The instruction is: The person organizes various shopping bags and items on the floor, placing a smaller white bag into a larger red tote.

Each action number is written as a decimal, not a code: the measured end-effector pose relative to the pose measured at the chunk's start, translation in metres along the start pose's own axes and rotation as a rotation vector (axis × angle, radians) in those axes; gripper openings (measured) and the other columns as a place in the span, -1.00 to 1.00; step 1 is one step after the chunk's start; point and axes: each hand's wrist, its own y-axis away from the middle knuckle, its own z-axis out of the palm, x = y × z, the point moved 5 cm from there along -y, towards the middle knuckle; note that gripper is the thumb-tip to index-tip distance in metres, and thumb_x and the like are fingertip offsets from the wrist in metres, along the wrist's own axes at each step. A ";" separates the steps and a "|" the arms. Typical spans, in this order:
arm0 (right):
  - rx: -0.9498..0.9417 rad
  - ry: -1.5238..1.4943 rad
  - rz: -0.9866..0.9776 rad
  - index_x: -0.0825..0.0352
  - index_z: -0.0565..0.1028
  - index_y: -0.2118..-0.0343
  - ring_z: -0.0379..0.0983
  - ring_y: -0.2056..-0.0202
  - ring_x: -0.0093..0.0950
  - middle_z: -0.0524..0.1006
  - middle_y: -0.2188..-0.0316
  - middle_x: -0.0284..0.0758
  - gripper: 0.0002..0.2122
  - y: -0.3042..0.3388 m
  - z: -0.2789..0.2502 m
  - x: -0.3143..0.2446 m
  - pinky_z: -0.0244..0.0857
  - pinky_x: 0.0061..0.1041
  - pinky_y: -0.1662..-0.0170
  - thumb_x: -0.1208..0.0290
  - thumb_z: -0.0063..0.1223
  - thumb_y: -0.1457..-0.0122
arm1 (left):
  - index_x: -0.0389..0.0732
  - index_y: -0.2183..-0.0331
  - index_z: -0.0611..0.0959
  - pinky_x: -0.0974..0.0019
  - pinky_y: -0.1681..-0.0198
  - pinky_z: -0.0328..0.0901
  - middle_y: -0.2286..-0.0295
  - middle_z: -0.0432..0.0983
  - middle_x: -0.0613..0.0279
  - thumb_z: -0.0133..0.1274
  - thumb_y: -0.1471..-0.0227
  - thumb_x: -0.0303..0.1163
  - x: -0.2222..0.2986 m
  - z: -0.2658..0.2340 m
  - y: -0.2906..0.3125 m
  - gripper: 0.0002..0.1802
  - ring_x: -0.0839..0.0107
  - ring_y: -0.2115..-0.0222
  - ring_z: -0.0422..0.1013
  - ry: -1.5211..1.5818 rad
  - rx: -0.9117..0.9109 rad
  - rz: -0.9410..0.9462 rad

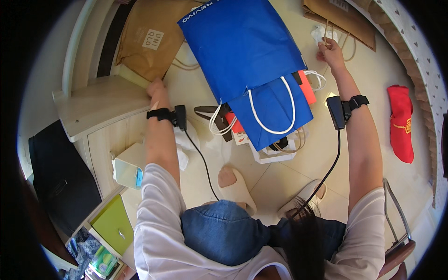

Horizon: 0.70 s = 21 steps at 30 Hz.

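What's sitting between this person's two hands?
In the head view, the big blue bag sits between the left hand and the right hand; a pale cord handle shows nearer the left one, and light floor fills the gaps.

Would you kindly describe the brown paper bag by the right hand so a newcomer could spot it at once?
Start at the large blue bag in the upper middle. To its right, the right hand touches the cord handles of a brown paper bag at the top edge. Unlike the other brown bag, left of the blue one, it has crumpled white material beside its handles.
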 end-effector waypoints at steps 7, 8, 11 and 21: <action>0.109 -0.060 -0.112 0.29 0.57 0.40 0.25 0.62 -0.66 0.28 0.66 -0.51 -0.76 0.030 -0.034 -0.035 0.37 -0.60 0.48 0.24 -0.04 -0.19 | -0.29 0.25 0.51 0.26 0.34 0.39 0.38 0.50 0.12 0.03 0.01 -0.40 -0.072 -0.004 -0.041 -0.75 0.26 0.39 0.44 0.019 -0.026 0.293; 0.138 -0.043 -0.110 0.29 0.57 0.40 0.25 0.62 -0.66 0.28 0.66 -0.51 -0.76 0.037 -0.058 -0.033 0.37 -0.60 0.48 0.24 -0.04 -0.19 | -0.34 0.26 0.49 0.30 0.38 0.39 0.42 0.49 0.13 0.01 -0.01 -0.45 -0.064 0.006 -0.033 -0.77 0.29 0.44 0.41 0.893 -0.137 0.033; 0.061 -0.096 -0.096 0.26 0.56 0.42 0.19 0.62 -0.75 0.26 0.68 -0.56 -0.78 0.062 -0.113 -0.040 0.27 -0.68 0.51 0.26 -0.06 -0.21 | -0.44 0.29 0.45 0.38 0.46 0.38 0.50 0.45 0.12 -0.09 -0.05 -0.57 -0.061 -0.005 -0.025 -0.85 0.36 0.53 0.37 1.689 -0.150 -0.171; -0.090 0.218 -0.016 0.27 0.53 0.37 0.28 0.55 -0.73 0.35 0.61 -0.55 -0.80 0.170 -0.240 0.008 0.23 -0.70 0.46 0.30 -0.11 -0.25 | -0.50 0.26 0.45 0.34 0.32 0.29 0.36 0.42 0.01 -0.14 -0.09 -0.59 0.002 -0.127 0.074 -0.82 0.28 0.39 0.33 2.324 -0.373 0.617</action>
